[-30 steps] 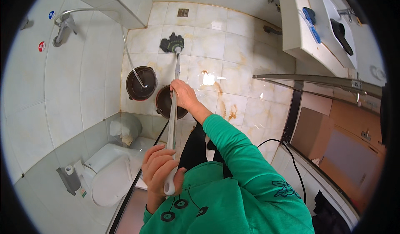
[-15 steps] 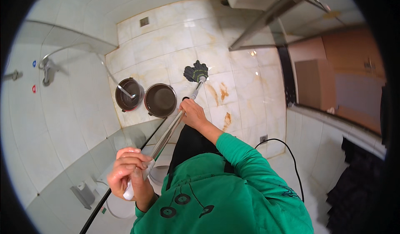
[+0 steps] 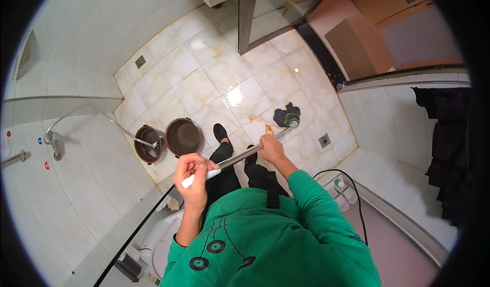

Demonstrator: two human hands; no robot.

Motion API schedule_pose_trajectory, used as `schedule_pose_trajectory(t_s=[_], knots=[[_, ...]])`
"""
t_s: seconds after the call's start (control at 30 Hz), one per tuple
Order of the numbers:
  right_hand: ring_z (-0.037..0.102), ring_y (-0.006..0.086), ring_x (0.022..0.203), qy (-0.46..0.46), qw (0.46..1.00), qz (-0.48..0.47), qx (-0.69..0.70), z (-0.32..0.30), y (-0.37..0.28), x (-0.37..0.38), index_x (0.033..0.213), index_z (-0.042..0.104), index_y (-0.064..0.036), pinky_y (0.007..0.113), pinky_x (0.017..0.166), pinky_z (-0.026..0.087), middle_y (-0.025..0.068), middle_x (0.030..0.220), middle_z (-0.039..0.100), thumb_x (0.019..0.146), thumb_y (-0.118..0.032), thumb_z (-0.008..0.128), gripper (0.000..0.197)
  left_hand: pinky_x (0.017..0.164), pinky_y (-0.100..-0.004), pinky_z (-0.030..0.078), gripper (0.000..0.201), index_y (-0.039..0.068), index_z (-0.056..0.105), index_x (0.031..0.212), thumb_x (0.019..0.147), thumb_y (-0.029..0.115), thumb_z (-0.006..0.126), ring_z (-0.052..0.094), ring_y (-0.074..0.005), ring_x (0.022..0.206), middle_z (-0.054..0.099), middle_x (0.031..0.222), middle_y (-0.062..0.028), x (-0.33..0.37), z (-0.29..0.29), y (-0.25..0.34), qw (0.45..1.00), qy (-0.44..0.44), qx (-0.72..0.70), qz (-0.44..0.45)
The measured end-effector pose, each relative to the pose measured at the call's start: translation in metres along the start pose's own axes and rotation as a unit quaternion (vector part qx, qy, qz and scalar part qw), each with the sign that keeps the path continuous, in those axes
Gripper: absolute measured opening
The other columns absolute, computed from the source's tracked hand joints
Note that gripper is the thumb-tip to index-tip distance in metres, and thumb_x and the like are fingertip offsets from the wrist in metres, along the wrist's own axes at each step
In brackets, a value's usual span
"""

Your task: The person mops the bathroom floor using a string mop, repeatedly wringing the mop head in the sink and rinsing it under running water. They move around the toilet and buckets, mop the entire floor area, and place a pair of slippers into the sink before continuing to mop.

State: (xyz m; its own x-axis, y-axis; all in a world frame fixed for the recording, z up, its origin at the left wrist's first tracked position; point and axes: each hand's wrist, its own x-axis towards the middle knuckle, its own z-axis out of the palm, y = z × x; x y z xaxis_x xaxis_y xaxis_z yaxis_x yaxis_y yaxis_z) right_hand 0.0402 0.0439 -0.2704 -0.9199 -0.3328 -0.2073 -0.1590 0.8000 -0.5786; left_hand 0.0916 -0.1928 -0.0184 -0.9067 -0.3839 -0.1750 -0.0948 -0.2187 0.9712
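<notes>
A mop with a metal pole (image 3: 239,158) slants across in front of me. My left hand (image 3: 195,177) is closed round its white end grip (image 3: 187,182). Farther along the pole, my right hand (image 3: 272,148) is wrapped about it. The dark grey mop head (image 3: 287,114) lies on the tiled floor, to the right of my feet. Next to it is a brown stain (image 3: 268,128), partly covered by the pole and my right hand.
Two dark buckets stand at left, one (image 3: 184,137) beside the other (image 3: 148,151), which has a shower head (image 3: 153,145) hanging over it. A glass door (image 3: 278,11) stands open at the back. A black hose or cable (image 3: 360,210) loops at my right. Dark cloth (image 3: 444,149) hangs at far right.
The mop head has moved right across the floor, next to the stain. Both hands have shifted right with the pole. My view has turned and my feet now show.
</notes>
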Motion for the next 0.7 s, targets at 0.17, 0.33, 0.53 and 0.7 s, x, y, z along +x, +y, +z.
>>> schedule_pose_trajectory(t_s=[0.17,0.33,0.53,0.7], knots=[[0.057,0.0339,0.097,-0.023,0.994,0.077,-0.073,-0.026,0.027,0.005,0.083,0.057,-0.0055,0.045,0.078,0.050,0.0113,0.091,0.060,0.075,-0.007,0.062,0.009,0.080,-0.0323,0.052,0.012,-0.002,0.056,0.106,0.096,0.006,0.054,0.065,-0.0187,0.085,0.065,0.083,-0.0104,0.027,0.005,-0.019,0.993,-0.090,-0.014,-0.076],[0.056,0.0343,0.094,0.120,0.991,0.026,-0.048,-0.041,-0.016,0.032,0.086,0.055,-0.0047,0.045,0.075,0.049,0.0126,0.091,0.058,0.078,-0.004,0.059,0.009,0.084,-0.0402,0.052,0.016,-0.003,0.057,0.108,0.096,0.007,0.054,0.065,-0.0220,0.073,0.065,0.078,-0.0153,0.055,-0.022,0.015,0.990,-0.122,-0.062,-0.022],[0.053,0.0377,0.088,0.194,0.977,0.076,0.047,-0.003,-0.073,0.082,0.086,0.050,-0.0053,0.046,0.072,0.045,0.0144,0.090,0.053,0.077,-0.001,0.063,0.017,0.062,-0.0296,0.052,0.017,-0.003,0.057,0.108,0.096,0.009,0.054,0.065,-0.0235,0.070,0.065,0.087,-0.0219,0.092,-0.040,0.044,0.987,-0.144,-0.045,0.054],[0.053,0.0391,0.088,0.219,0.959,0.098,0.153,0.039,-0.117,0.122,0.085,0.049,-0.0042,0.046,0.073,0.044,0.0146,0.091,0.052,0.081,-0.008,0.067,0.019,0.054,-0.0261,0.047,0.021,-0.006,0.057,0.106,0.095,0.012,0.056,0.061,-0.0221,0.062,0.064,0.089,-0.0249,0.099,-0.047,0.066,0.982,-0.139,0.059,0.112]])
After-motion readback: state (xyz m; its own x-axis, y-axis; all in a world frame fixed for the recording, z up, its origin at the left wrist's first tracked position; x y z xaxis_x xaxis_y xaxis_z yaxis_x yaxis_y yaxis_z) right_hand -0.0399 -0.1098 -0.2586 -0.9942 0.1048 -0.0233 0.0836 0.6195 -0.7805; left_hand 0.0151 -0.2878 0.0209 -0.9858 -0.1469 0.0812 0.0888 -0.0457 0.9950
